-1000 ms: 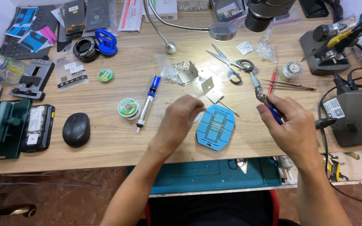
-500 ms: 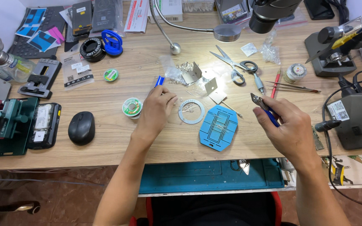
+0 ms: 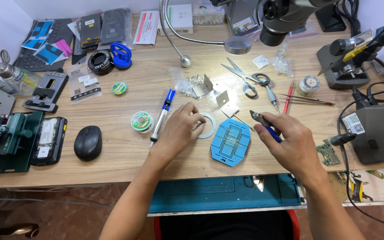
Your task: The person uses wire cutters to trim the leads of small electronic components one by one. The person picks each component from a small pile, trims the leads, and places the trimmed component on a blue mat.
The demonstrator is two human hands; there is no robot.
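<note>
From here I get a bright, evenly lit view, with the strongest light pooling on the table [image 3: 112,146] just below the round gooseneck lamp head [image 3: 238,44], where the pale wood washes out to near white around the scissors [image 3: 244,78]. Shadows under my left hand [image 3: 181,129] and right hand [image 3: 292,142] are short and soft. Focus is crisp in the middle, while straight lines bow at the edges and the corners fall dim.

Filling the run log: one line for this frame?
left hand: on pale flat ring | right hand: holds blue-handled pliers | blue octagonal mat: between hands, on wooden desk
</note>
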